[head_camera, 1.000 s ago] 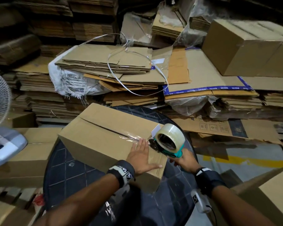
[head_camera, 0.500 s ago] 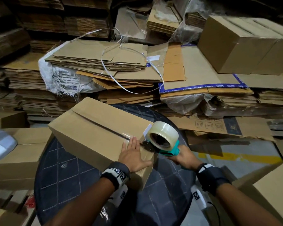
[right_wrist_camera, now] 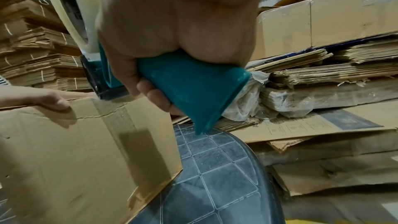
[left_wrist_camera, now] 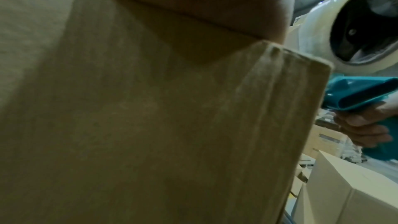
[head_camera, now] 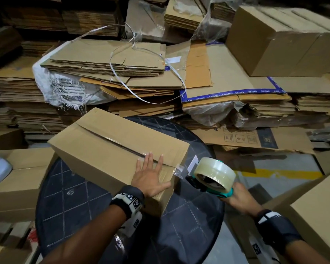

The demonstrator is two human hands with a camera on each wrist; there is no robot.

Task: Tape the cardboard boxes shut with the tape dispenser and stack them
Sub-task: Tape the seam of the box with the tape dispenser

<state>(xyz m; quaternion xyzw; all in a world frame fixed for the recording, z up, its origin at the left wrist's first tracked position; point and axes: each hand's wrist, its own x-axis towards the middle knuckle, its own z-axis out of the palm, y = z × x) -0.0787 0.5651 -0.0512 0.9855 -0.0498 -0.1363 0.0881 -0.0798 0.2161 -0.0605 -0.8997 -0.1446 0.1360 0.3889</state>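
A closed cardboard box lies on the round dark table, with clear tape along its top seam and down its near end. My left hand lies flat on the box's near top corner with fingers straight; the left wrist view shows mostly the box side. My right hand grips the teal handle of the tape dispenser, which carries a roll of clear tape. The dispenser hangs just off the box's near right corner, and a short loose end of tape sticks out from that corner.
Piles of flattened cardboard and loose white strapping fill the back. Made-up boxes stand at the upper right, at the left beside the table, and at the lower right. Floor with a yellow line shows right of the table.
The dispenser has come off the box's end and moved right and toward me, leaving tape down the end. My left hand has stayed flat on the box corner.
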